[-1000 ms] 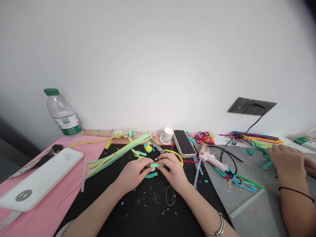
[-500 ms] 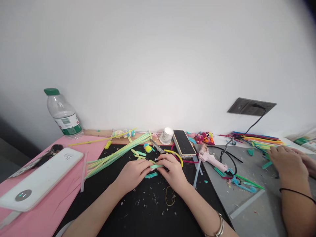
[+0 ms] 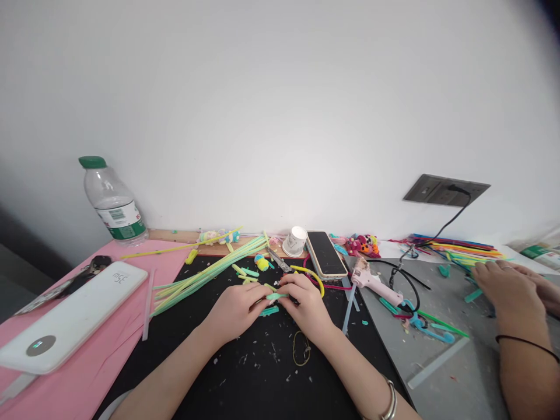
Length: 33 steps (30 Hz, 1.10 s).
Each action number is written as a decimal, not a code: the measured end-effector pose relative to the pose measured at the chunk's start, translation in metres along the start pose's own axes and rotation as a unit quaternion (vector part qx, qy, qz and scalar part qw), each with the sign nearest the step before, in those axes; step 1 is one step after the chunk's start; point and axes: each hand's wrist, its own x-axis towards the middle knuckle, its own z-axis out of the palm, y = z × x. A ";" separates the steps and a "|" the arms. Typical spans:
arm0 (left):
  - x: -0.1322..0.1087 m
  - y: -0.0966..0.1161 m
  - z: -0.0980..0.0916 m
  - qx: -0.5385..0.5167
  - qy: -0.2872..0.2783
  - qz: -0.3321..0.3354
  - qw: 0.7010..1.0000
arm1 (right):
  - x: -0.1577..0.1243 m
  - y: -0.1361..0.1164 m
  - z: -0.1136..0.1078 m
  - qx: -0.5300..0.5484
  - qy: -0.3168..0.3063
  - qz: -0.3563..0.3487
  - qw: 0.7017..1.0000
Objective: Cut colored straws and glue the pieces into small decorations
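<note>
Between my fingertips, low over the black mat [image 3: 245,379], is a short mint-green pipe cleaner piece [image 3: 275,297]. My left hand [image 3: 238,306] pinches its left end, while my right hand [image 3: 306,303] pinches the right end. Just below lies a teal folded pipe cleaner piece [image 3: 269,311]. Beyond my fingers are cut green and yellow pieces [image 3: 248,272], a small yellow-and-blue fuzzy ball [image 3: 262,262] and pliers [image 3: 279,259], partly covered. A bundle of pale green and yellow pipe cleaners [image 3: 210,274] stretches out to the left of my left hand.
A phone [image 3: 326,255] and a paper cup [image 3: 294,241] stand near the wall. Right of them lies a pink glue gun [image 3: 376,284] with a black cord. A power bank [image 3: 74,315] and a bottle [image 3: 114,201] are at left. A co-worker's hands [image 3: 510,286] work at right.
My two hands stay nearly in place, with only slight finger movement around the mint-green piece. The co-worker's hands at right have shifted slightly.
</note>
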 end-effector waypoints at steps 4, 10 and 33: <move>0.000 0.000 0.000 0.002 0.000 -0.002 1.000 | 0.000 0.001 0.000 0.000 0.001 -0.001 1.000; -0.001 0.000 0.001 0.008 0.005 0.010 1.000 | 0.000 0.002 0.000 -0.010 -0.003 0.000 1.000; 0.000 -0.003 0.000 0.022 0.005 0.031 0.999 | 0.002 -0.002 -0.003 -0.006 -0.001 0.004 1.000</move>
